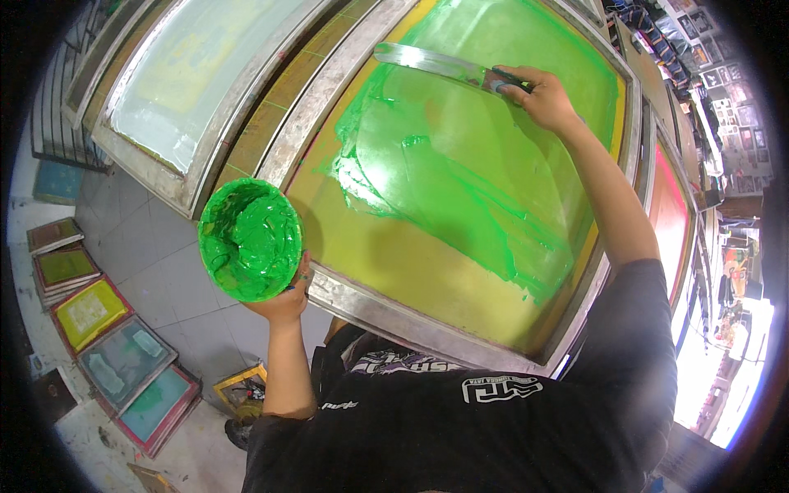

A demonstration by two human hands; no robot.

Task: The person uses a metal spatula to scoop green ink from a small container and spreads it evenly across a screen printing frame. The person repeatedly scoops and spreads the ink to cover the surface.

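My left hand (pixel 286 302) is wrapped round a tub of green ink (pixel 253 240) from below, its mouth facing up and its inside thickly coated. In my right hand (pixel 538 97) is the dark handle of a long metal ink spatula (pixel 436 62), whose blade reaches left across the far part of a screen printing frame (pixel 394 316). Bright green ink lies over much of the mesh (pixel 485 164), with ridges and smears through the middle; the near strip is bare yellow mesh. Whether the blade touches the mesh I cannot tell.
A second screen (pixel 185 78) with pale white ink stands at the far left, beyond a gap. On the floor to the left lie several smaller framed screens (pixel 92 314). A screen with pinkish red ink (pixel 670 214) is past my right arm.
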